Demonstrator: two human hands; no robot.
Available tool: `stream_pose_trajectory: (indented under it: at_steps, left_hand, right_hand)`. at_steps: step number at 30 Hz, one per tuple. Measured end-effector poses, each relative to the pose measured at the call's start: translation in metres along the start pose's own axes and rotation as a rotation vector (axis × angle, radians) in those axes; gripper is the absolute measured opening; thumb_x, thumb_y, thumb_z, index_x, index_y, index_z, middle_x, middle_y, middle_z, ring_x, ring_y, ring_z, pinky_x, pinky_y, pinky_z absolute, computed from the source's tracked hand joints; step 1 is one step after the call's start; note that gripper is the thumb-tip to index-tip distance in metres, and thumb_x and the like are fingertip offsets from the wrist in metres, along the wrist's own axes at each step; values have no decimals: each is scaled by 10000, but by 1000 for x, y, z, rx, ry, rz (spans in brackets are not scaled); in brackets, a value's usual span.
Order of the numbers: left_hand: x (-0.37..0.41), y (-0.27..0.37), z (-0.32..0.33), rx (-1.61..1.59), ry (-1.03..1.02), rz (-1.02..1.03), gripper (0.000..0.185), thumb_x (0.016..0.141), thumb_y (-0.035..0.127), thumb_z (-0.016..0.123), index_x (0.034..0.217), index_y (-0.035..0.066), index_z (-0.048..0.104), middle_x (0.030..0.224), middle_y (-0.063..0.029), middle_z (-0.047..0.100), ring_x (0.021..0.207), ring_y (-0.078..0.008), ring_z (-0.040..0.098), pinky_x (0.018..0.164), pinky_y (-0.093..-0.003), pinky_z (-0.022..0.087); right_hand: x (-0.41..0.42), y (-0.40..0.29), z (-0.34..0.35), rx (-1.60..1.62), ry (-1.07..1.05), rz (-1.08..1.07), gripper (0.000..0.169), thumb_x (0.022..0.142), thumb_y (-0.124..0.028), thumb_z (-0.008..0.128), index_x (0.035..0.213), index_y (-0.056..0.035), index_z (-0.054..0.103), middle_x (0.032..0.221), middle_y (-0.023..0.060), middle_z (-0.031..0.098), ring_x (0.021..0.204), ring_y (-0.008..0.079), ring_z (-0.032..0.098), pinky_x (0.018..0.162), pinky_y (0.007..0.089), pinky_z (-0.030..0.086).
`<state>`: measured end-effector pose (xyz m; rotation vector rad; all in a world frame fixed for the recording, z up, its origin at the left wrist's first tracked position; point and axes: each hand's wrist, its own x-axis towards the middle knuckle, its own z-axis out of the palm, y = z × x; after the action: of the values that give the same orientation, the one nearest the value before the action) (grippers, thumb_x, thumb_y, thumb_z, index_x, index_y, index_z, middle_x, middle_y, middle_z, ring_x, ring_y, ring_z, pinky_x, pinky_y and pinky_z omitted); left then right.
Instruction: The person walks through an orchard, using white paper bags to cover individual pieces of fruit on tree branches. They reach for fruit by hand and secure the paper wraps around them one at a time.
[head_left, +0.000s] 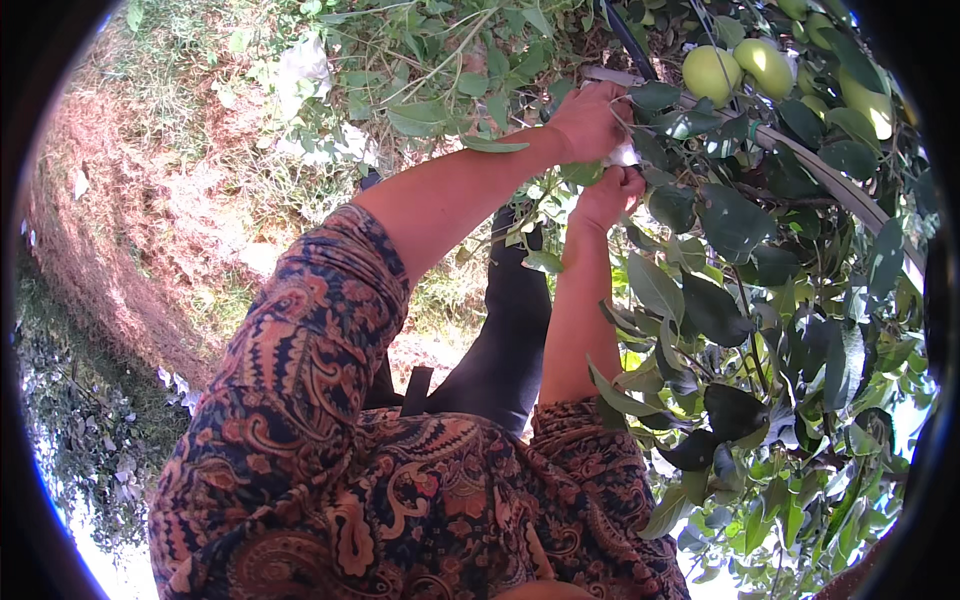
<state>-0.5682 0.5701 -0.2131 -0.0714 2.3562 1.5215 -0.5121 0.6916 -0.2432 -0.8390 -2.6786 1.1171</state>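
My left hand (596, 120) reaches in among apple tree leaves, its fingers bent against a pale stem or pole and partly hidden. Just below it is my right hand (611, 196), fingers curled and pinched together. A small, bright white thing (622, 154), perhaps paper or plastic, shows between the two hands; the right fingertips are at its lower edge. Whether the left hand grips it cannot be told. Green apples (712, 75) hang to the right of my left hand, beside dark leaves (675, 124).
A long grey branch or pole (832, 169) curves down to the right, with dense foliage (716, 307) below it. A black tube (628, 37) slants above my left hand. White scraps (304, 71) lie in the grass at upper left, near dry, brownish ground (172, 210).
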Motion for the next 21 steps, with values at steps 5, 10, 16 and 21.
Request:
stream_pose_trajectory:
  at_steps: [5,10,16,21]
  left_hand:
    - [11,-21,12,-162,57,-11,245,729,238,615,940,117,645,1164,-68,508,1129,-261,428,929,-383,338]
    - [22,-34,11,-565,5,-81,165,754,101,616,892,15,591,859,-65,566,860,-168,518,786,-277,411]
    - [23,-26,10,-945,-87,-396,84,800,103,570,859,45,582,802,-12,578,760,-125,529,737,-263,421]
    - [20,-36,-1,-849,-146,-303,193,801,95,551,986,47,578,958,-44,590,871,-126,527,798,-272,405]
  right_hand:
    - [1,10,6,95,-32,65,259,785,-210,470,847,37,520,833,152,554,735,264,526,710,390,416]
    - [-5,3,-7,270,-150,351,199,783,-177,490,919,-34,466,849,87,530,669,177,507,568,316,462]
    - [-7,-8,-20,518,-87,554,392,808,-195,482,1165,-64,389,1017,101,523,800,181,552,611,344,514]
    - [-7,-13,-22,614,-176,612,315,828,-229,480,1101,-76,446,1041,77,543,811,169,564,701,311,482]
